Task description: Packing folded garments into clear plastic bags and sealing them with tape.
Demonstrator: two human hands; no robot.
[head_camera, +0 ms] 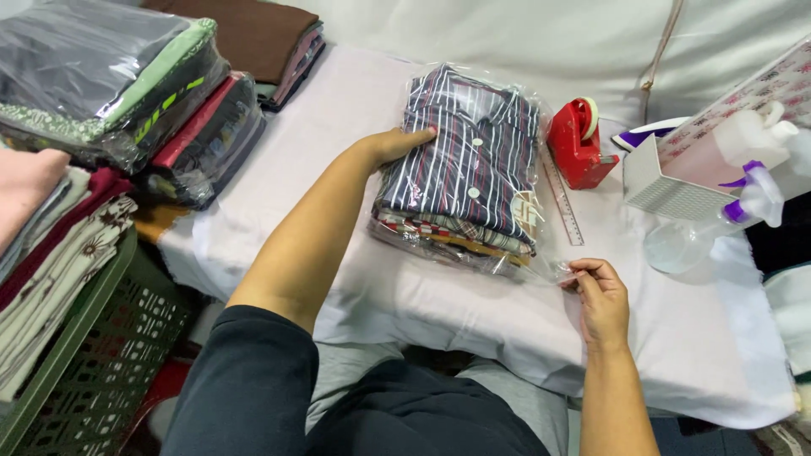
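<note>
While left hand steadies, shirt pack lengthwise away

Count, head view: two hands, left hand and right hand. One bagged stack of folded shirts. One red tape dispenser. One clear ruler. One spray bottle. One green crate.

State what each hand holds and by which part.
Right hand pinches the open flap edge of the clear plastic bag around the folded shirts. Left hand holds nothing; it presses flat on the stack's left edge.
</note>
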